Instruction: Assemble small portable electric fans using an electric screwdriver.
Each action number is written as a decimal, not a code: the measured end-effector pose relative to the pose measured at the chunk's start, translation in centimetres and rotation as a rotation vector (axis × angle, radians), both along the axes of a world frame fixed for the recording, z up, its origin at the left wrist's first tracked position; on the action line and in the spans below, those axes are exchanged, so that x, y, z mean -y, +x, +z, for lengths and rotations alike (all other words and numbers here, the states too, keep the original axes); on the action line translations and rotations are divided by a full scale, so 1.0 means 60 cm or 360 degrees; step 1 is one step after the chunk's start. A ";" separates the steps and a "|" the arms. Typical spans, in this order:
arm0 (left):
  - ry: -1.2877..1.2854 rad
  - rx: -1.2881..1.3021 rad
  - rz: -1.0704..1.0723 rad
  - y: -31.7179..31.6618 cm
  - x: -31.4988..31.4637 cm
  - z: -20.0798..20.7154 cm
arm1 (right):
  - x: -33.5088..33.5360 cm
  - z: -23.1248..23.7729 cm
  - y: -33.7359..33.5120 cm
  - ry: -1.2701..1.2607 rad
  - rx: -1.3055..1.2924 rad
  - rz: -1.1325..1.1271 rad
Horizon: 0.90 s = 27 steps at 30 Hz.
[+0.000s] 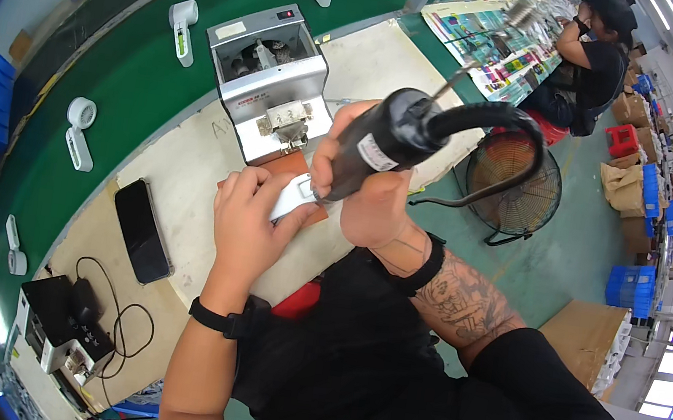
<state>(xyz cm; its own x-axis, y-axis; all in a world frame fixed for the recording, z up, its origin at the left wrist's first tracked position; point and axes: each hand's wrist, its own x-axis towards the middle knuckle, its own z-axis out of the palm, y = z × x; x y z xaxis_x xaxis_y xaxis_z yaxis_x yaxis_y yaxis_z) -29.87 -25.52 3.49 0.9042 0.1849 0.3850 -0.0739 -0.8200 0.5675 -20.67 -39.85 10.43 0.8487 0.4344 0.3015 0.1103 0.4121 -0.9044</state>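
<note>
My left hand [248, 220] is closed on a white plastic handheld-fan body [294, 197], tilted over the worktable. My right hand [377, 207] wraps round a thick black electric screwdriver [371, 142], from whose top a heavy black cord loops away to the right. The screwdriver's lower end meets the white fan body; fingers partly cover its tip. Beneath both hands lies a brown-orange pad [296, 165]. Just beyond them stands a grey screw feeder [263, 86] with an open top and a metal outlet facing me.
Several white handheld fans, one of them this fan [80, 134], lie along the curved green conveyor [128, 81]. A black phone [144, 231] and a second small machine [61, 331] with cables are on the table's left. A floor fan [514, 182] and a seated person [598, 66] are at right.
</note>
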 end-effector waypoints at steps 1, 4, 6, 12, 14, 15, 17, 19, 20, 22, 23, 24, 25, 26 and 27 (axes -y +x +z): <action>0.0004 -0.0004 -0.0010 0.001 0.000 0.003 | -0.002 0.001 0.000 0.0010 -0.0001 -0.0001; 0.0008 -0.0026 -0.0033 -0.003 0.000 0.005 | -0.002 0.000 0.006 0.0016 -0.0077 0.0053; -0.0009 -0.0059 -0.0085 -0.001 0.002 0.013 | 0.004 -0.007 0.014 0.0025 -0.0067 0.0063; -0.0056 -0.0101 -0.0211 -0.004 -0.010 0.030 | 0.000 -0.006 0.010 0.0108 -0.0108 0.0070; -0.0025 -0.0135 -0.0255 -0.006 -0.016 0.036 | -0.002 -0.002 0.010 0.0084 -0.0090 0.0085; 0.0000 -0.0137 -0.0231 -0.007 -0.017 0.037 | -0.004 0.000 0.010 0.0109 -0.0090 0.0110; 0.0004 -0.0142 -0.0254 -0.010 -0.020 0.035 | -0.011 0.006 0.008 0.0056 -0.0093 0.0183; -0.0011 -0.0156 -0.0314 -0.019 -0.020 0.050 | -0.011 0.017 0.005 0.0194 -0.0347 0.0320; -0.0126 -0.0114 -0.0332 -0.027 -0.024 0.054 | 0.001 0.013 0.016 0.0381 -0.0620 0.0502; -0.0268 -0.0092 -0.0316 -0.053 -0.037 0.068 | 0.036 0.107 0.004 0.0777 -0.0375 0.0151; -0.0256 -0.0098 -0.0299 -0.068 -0.038 0.093 | 0.077 0.148 0.022 0.0743 0.0060 0.0318; -0.0571 -0.0261 -0.0161 -0.090 -0.044 0.121 | 0.114 0.176 0.032 0.0748 0.0213 0.0300; -0.0888 -0.0408 -0.0016 -0.109 -0.058 0.138 | 0.139 0.201 0.028 0.0720 0.0254 0.0203; -0.0860 -0.0283 0.0072 -0.124 -0.088 0.133 | 0.164 0.207 0.039 0.0640 0.0363 0.0188; -0.0866 -0.0129 0.0226 -0.134 -0.131 0.101 | 0.182 0.206 0.047 0.0604 0.0361 0.0206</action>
